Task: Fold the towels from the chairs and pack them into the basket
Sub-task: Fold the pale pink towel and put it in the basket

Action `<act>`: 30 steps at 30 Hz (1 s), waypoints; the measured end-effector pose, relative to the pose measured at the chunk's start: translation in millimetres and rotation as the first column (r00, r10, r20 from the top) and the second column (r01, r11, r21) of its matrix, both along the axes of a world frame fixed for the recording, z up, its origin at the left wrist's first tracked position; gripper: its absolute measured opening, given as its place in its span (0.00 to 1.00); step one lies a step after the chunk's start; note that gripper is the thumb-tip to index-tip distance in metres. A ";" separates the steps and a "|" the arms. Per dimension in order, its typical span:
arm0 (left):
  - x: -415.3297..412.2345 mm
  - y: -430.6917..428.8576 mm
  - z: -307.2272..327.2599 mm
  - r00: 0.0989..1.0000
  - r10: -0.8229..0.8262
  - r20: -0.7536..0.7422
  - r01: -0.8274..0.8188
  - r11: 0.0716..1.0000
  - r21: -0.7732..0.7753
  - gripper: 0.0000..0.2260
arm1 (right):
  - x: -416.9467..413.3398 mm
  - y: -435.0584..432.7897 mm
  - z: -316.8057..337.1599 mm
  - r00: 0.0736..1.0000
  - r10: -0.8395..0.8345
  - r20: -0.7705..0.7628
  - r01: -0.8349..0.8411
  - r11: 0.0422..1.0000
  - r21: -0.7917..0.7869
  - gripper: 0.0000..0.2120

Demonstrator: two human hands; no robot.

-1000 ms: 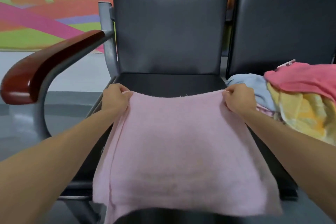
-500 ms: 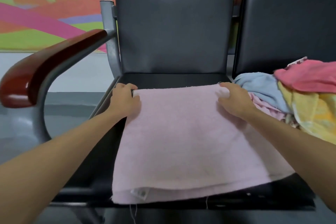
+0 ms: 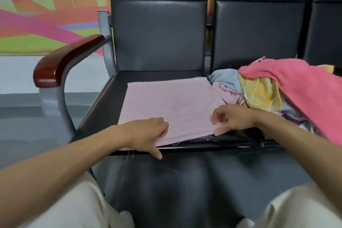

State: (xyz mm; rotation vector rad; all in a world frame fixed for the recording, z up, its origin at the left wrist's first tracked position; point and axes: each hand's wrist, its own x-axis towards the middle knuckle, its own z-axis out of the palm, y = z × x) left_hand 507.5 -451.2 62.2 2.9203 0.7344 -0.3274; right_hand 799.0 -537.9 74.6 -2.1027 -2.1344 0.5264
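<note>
Having slid from the far corners to the near edge, my left hand (image 3: 148, 133) and right hand (image 3: 232, 119) rest loose-fingered on the pink towel (image 3: 172, 105), grasping nothing; it now lies doubled flat on the seat (image 3: 103, 109), ready for another fold. Beyond my fingers the seat's back strip is bare, the unfolded pile (image 3: 277, 87) crowds my right wrist, and no basket shows.
</note>
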 end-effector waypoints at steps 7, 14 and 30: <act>-11.8 8.6 2.3 0.995 -0.005 0.101 0.004 1.000 0.002 0.06 | -3.6 -11.4 -8.6 0.998 0.045 0.039 -0.047 0.998 0.051 0.21; -14.9 11.1 6.4 0.965 0.153 0.211 -0.142 0.988 -0.068 0.03 | 3.9 -7.1 -11.0 0.989 0.066 0.134 -0.093 0.975 0.202 0.04; -60.7 47.9 7.7 0.870 0.362 0.336 -0.382 0.924 -0.007 0.20 | -3.5 24.6 -15.6 0.920 -0.304 0.249 0.225 0.927 0.302 0.18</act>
